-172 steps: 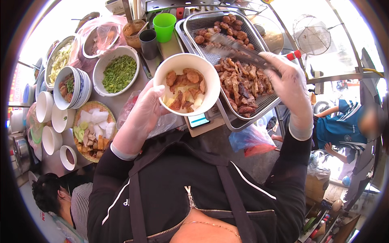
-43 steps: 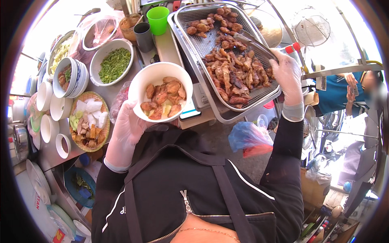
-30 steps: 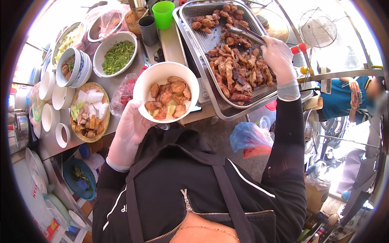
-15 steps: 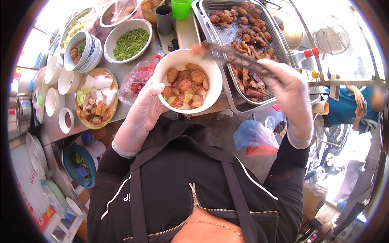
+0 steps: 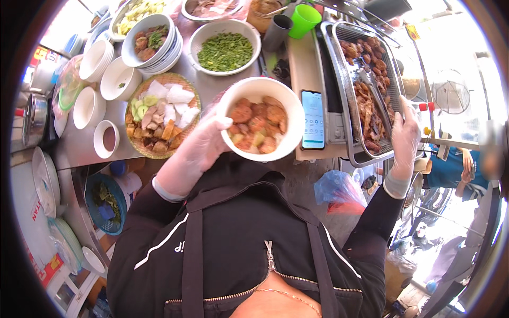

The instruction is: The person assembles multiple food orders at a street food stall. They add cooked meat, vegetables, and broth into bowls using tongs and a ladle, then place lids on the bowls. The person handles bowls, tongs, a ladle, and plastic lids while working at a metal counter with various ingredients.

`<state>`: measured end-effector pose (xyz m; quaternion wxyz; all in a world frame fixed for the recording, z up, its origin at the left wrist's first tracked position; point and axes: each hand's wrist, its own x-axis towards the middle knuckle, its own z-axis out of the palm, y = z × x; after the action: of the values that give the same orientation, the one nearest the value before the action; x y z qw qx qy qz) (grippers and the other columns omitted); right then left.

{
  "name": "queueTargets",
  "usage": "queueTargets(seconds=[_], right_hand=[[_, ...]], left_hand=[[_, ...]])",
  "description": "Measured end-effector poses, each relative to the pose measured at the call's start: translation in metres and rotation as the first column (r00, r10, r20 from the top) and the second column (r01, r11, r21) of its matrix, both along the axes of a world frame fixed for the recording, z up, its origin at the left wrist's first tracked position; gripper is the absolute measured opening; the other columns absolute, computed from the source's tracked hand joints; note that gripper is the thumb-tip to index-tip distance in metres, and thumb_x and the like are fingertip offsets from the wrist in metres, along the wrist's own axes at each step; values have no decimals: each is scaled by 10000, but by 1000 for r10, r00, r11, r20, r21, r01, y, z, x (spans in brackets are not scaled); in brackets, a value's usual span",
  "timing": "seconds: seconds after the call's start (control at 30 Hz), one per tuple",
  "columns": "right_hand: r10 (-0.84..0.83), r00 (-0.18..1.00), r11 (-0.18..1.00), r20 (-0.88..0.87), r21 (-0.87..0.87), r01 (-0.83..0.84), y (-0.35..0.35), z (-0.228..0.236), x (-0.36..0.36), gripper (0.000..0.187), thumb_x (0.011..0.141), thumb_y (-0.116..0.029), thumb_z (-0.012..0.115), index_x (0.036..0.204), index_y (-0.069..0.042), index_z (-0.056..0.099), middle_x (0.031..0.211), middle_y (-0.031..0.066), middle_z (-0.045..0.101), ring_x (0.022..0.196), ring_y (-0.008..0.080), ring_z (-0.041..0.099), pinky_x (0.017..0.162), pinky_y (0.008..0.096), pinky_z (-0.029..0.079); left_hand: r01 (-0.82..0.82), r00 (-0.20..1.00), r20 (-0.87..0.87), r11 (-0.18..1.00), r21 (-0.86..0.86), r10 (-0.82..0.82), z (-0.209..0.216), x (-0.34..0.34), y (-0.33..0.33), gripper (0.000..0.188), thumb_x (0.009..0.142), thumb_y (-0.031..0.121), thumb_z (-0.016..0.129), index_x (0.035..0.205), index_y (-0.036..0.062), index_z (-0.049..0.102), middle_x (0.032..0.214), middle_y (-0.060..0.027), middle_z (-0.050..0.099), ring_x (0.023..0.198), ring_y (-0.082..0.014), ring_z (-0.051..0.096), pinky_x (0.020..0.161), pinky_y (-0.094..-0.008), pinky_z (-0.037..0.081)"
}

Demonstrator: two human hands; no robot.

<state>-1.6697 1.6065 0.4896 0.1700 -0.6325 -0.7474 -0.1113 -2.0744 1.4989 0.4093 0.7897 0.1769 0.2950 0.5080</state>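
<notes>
Meat pieces [image 5: 258,122], reddish brown, lie with some pale bits inside a white bowl [image 5: 260,87] in the middle of the scene. The left hand [image 5: 197,146], in a clear glove, is clamped on the left side of the bowl, its thumb against the rim. To the right is a wire-mesh tray [image 5: 348,95] of browned meat, with rounder lumps at the far end and strips nearer. Metal tongs [image 5: 377,95] rest over that meat, their handle end toward the right hand [image 5: 407,140]. This hand, also gloved, is at the right edge of the tray with its fingers partly bent; whether they grip the tongs cannot be told.

Between the bowl and the tray, a phone [image 5: 313,119] with a lit screen lies on a light brown board [image 5: 302,69]. At the far end, a green cup [image 5: 305,22] stands just beside a dark grey cup [image 5: 278,33]. Far left of these is a white colander [image 5: 257,45] of chopped greens. Nearer on the left, a woven platter [image 5: 161,155] carries white, green and brown pieces, and a small sauce bowl [image 5: 98,139] stands just left of it on the steel table [image 5: 77,148].
</notes>
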Motion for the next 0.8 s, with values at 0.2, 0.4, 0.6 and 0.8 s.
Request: queueTargets(seconds=[0.2,0.4,0.6,0.8], right_hand=[[313,886,945,-342,204,-256,-40,6,-121,222,863,49,641,1066,-11,706,1002,123,712,914,238,682,832,334,527],[325,721,847,-612,-150,-510,-25,-46,-219,171,881,-32,677,1045,3,707,926,134,719,822,166,680,762,286,522],[480,731,789,-485,-126,-602,61,-106,-290,105,815,-117,679,888,-73,740,859,146,704,852,330,677,752,395,530],[511,856,758,82,-513,-403,149,-174,-339,253,697,-203,799,931,-115,760,886,135,713,909,323,679,856,404,513]], left_hand=[[-355,908,-219,934,45,356,-13,-75,-28,743,806,130,620,1472,29,307,1412,-126,466,1287,-242,497,1082,-406,435],[-555,826,-142,831,-36,546,-34,-144,-55,666,854,140,563,1457,7,314,1423,-171,457,1278,-288,514,1055,-456,470],[-637,759,-227,768,-63,610,-33,-154,-89,693,876,215,562,1478,28,275,1438,-177,441,1283,-324,511,1007,-519,509],[-638,770,-97,762,-113,630,-44,-122,-71,644,873,179,570,1446,6,331,1406,-163,483,1271,-303,522,1016,-485,507]])
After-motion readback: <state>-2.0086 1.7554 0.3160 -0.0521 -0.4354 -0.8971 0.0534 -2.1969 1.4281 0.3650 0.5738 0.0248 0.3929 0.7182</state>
